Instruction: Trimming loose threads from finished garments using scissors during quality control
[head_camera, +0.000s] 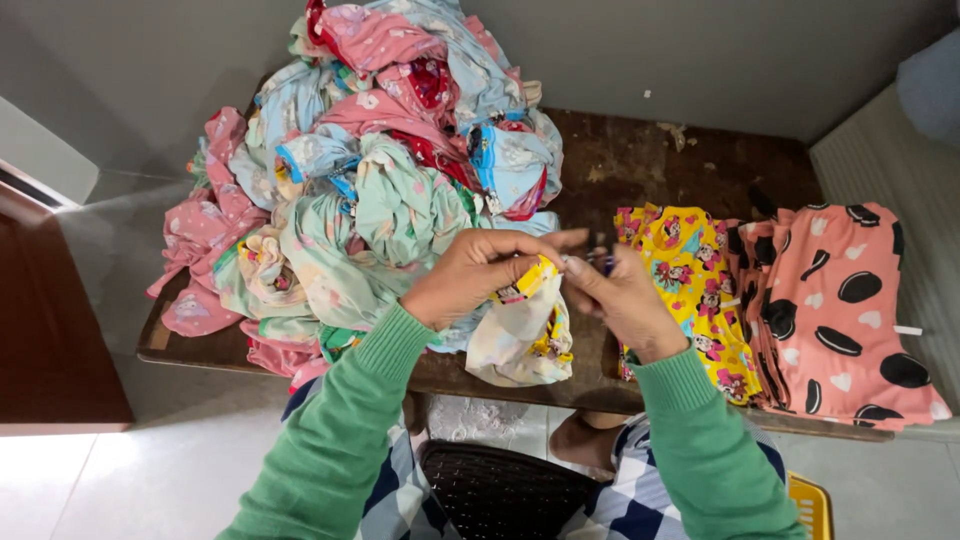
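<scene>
Cream garment (520, 340): light, limp cloth, likely best held by its yellow trim. Left hand (470, 275) pinches that trim; right hand (625, 295) pinches a small dark tool (600, 258).

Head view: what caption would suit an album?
Both hands hold a cream garment beside a heap of clothes.

Green ribbed sleeves (345, 420) on both arms. Cream cloth with yellow trim (520, 330) between the hands. Heap of garments (370, 170), far left: pink, pale blue, mint green, small prints, red patches. Right: bright yellow garment (695, 270) with cartoon figures; beside it, salmon pink garment (850, 310) with black ovals and white hearts. Dark brown table (640, 160). Blue-and-white check (640, 510) near.
</scene>
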